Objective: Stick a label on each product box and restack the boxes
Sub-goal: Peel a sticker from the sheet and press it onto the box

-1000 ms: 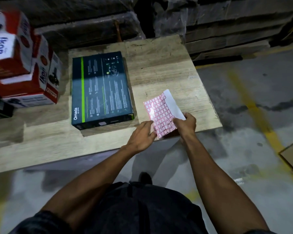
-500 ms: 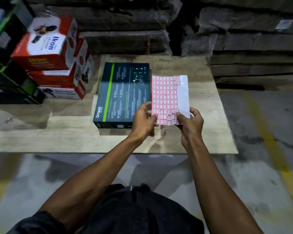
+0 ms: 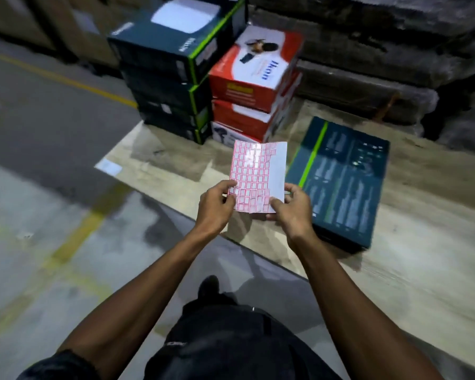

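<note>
Both hands point(image 3: 217, 205) point(image 3: 292, 209) pinch label sheet point(image 3: 257, 174).

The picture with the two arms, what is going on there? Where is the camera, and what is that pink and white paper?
The camera sits on a person's head and looks down, so you see that person's own arms and dark clothes. No robot here, just two bare hands. The left hand and the right hand both hold a sheet of labels, small white stickers with red edges; part of the sheet is already bare. Below is a low wooden board on a concrete floor. A flat dark box with a green stripe lies on it alone. Behind stand two stacks: red and white boxes and dark boxes with green edges. The picture is a bit blurry, so small print cannot be read.
</note>
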### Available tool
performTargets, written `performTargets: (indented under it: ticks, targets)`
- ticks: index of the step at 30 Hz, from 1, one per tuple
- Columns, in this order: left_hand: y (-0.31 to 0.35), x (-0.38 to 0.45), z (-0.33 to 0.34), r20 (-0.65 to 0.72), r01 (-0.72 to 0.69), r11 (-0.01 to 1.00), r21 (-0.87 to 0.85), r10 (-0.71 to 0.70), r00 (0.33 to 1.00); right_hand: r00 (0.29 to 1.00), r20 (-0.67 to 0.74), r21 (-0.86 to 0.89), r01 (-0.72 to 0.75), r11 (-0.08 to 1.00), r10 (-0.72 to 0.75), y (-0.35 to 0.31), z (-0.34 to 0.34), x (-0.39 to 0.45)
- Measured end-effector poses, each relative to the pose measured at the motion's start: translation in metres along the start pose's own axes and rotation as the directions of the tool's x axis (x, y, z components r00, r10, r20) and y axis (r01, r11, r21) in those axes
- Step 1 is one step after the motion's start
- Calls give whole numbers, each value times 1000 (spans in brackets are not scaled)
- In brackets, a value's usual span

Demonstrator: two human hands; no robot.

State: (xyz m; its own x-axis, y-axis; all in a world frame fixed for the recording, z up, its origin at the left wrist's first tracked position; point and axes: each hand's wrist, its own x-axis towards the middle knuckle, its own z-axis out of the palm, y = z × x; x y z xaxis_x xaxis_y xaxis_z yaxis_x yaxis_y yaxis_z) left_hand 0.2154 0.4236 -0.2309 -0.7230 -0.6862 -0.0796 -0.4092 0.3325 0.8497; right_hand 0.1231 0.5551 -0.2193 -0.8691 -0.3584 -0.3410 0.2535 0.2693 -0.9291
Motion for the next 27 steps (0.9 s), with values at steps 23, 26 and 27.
performTargets:
  ticks: [23, 26, 27]
  targets:
    - [-126, 104, -90, 382, -496, 620, 608, 320, 867, 992, -57, -825, 19, 565, -116, 29, 155, 53]
    - [-124, 107, -86, 459, -561, 580, 591, 330, 825, 976, 110, -839, 194, 508, -190, 28, 153, 53]
    - [-124, 107, -85, 473, -562, 581, 589, 316, 822, 966, 157, -832, 241, 500, -204, 29, 153, 55]
